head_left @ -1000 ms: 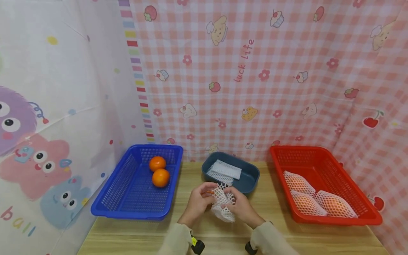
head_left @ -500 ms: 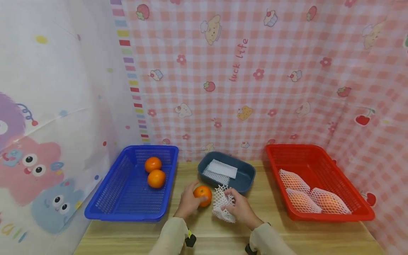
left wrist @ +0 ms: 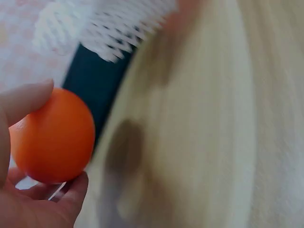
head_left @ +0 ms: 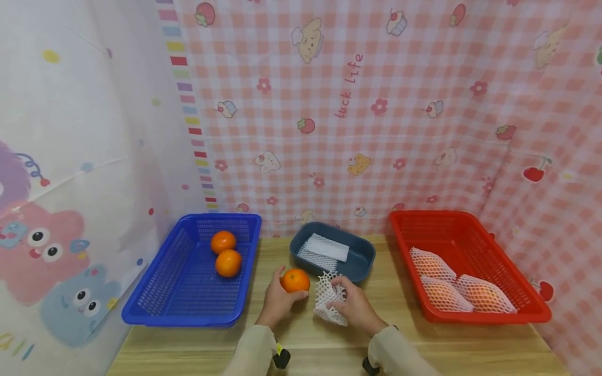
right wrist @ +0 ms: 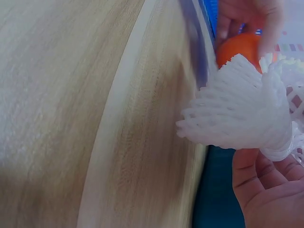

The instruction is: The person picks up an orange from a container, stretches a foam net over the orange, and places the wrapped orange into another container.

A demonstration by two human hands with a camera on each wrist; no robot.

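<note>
My left hand (head_left: 276, 300) grips an orange (head_left: 295, 281), thumb on one side and fingers on the other; the left wrist view shows it held above the wooden table. Just to the right, my right hand (head_left: 358, 309) pinches a white foam fruit net (head_left: 328, 298), which hangs down with its mesh opening upward. The right wrist view shows this net (right wrist: 237, 107) bunched over the fingers, partly covering the orange behind it. A small gap separates net and orange in the head view.
A blue basket (head_left: 183, 321) at left holds two oranges (head_left: 228, 262). The dark teal tray (head_left: 362, 261) behind my hands contains flat foam nets (head_left: 329, 247). In the red basket (head_left: 489, 317) at right lie three net-wrapped oranges (head_left: 484, 295). Patterned curtains stand behind.
My left hand has come away from the net to the left, bringing the orange into plain sight. My right hand keeps hold of the net. The head view has shifted slightly.
</note>
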